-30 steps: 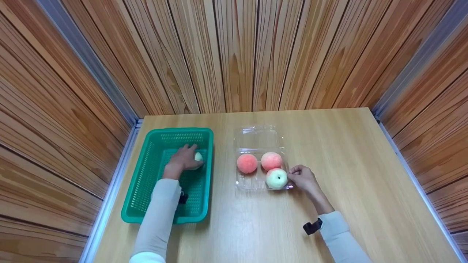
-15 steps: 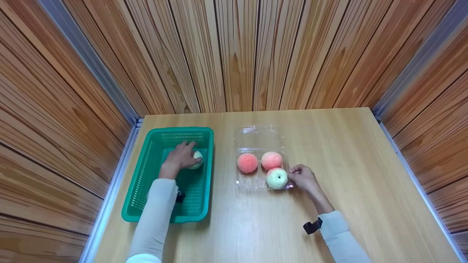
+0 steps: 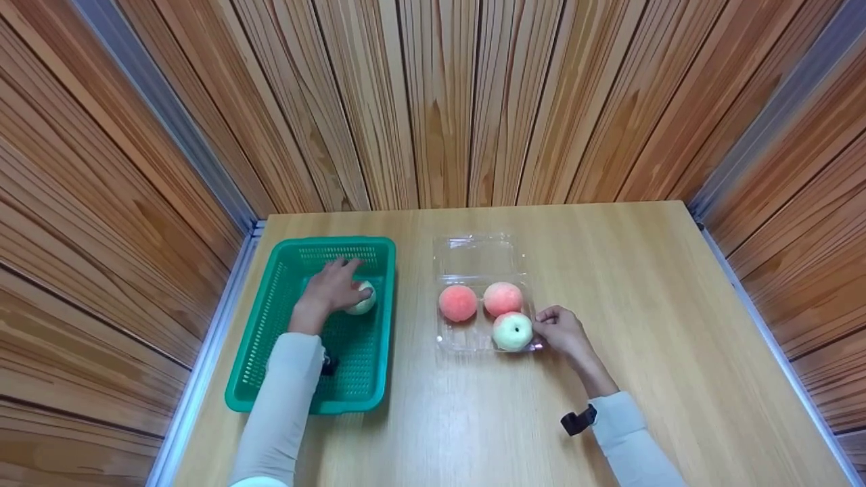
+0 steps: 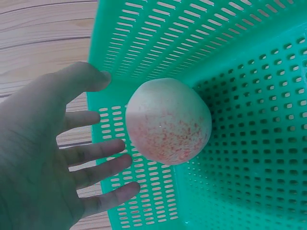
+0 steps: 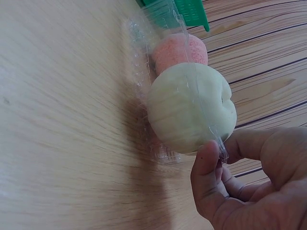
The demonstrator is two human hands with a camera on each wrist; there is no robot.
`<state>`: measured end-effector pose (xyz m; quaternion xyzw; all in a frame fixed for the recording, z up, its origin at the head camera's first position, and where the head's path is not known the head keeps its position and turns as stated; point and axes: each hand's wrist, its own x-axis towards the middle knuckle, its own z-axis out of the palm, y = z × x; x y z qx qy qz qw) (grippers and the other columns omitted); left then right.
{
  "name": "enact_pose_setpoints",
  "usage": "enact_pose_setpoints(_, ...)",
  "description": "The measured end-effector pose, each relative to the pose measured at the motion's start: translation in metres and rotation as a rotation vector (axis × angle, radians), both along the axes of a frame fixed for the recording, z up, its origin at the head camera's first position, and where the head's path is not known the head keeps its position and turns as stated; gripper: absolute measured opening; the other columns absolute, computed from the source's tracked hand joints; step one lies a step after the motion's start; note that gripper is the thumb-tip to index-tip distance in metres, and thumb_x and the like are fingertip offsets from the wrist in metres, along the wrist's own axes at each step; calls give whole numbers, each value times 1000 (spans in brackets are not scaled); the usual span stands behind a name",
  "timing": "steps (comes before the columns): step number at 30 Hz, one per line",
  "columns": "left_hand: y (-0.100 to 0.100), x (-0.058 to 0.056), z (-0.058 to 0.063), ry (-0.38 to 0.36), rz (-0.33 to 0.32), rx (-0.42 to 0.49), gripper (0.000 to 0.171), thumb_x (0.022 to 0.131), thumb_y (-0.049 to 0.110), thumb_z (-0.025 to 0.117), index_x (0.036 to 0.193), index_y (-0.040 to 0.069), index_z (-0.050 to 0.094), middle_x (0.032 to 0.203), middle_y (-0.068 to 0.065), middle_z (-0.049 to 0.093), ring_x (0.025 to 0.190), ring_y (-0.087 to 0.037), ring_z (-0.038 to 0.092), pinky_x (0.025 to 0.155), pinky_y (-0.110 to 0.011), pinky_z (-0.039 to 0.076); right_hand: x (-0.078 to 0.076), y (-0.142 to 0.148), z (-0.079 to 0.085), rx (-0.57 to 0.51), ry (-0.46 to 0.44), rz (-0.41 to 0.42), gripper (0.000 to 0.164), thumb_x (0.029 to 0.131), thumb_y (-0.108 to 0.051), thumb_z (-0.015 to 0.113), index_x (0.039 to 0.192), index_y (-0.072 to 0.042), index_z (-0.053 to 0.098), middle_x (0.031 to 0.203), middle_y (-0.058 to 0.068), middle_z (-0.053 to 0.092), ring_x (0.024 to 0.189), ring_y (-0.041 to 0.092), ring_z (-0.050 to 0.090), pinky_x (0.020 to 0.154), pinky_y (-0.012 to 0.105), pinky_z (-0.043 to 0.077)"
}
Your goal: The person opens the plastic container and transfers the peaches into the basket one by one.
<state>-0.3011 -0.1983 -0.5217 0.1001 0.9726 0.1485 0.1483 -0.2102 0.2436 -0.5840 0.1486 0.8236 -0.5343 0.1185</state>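
In the head view my left hand [image 3: 331,287] is inside the green basket [image 3: 387,338], its fingers spread over a pale peach [image 3: 363,299]. The left wrist view shows a gap between those fingertips and the peach [image 4: 169,122], which has a pinkish-red speckled side. My right hand [image 3: 560,329] pinches the front right rim of a clear plastic clamshell box [image 3: 460,338], thumb against finger in the right wrist view. Three peaches sit in the box: a red one [image 3: 458,302], a pink one [image 3: 503,298] behind, and a pale one [image 3: 512,331] beside my right hand.
The box's lid [image 3: 478,257] lies folded back on the wooden table [image 3: 609,264]. Wood-plank walls [image 3: 446,101] with metal corner posts enclose the back and sides. A black device [image 3: 578,421] is strapped at my right wrist.
My left hand has moved a little left, its fingers coming off the peach, so more of the peach shows in the basket. The right hand and the box stay where they were.
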Motion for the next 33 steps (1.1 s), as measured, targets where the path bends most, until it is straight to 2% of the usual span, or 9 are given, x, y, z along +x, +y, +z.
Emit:
enact_pose_setpoints(9, 3, 3, 7, 65, -34, -1, 71, 101, 43, 65, 162, 14, 42, 166, -26, 39, 152, -48, 40, 119, -68, 39, 0, 1, -1, 18, -4, 3, 19, 101, -11, 67, 111, 3, 60, 92, 6, 58, 82, 17, 57, 68, 27, 47)
enact_pose_setpoints(18, 5, 6, 14, 121, -51, 13, 69, 101, 42, 66, 160, 15, 46, 166, -28, 38, 153, -50, 38, 116, -70, 41, -1, 0, 0, 29, 23, -3, 17, 98, -9, 68, 107, 3, 60, 88, 3, 57, 79, 14, 54, 64, 25, 45)
enact_pose_setpoints(28, 8, 10, 19, 167, -85, 37, 68, 101, 45, 67, 160, 18, 48, 165, -26, 41, 155, -50, 35, 122, -70, 34, 0, 0, -1, 38, 14, 0, 17, 97, -9, 67, 108, 3, 61, 88, 4, 57, 80, 15, 54, 66, 26, 45)
enact_pose_setpoints(33, 11, 12, 23, 198, -102, 39, 67, 100, 45, 68, 159, 18, 49, 163, -24, 45, 153, -47, 40, 121, -71, 35, -1, 0, 0, 36, 22, 5, 17, 97, -9, 66, 108, 3, 60, 89, 4, 57, 80, 16, 55, 67, 27, 46)
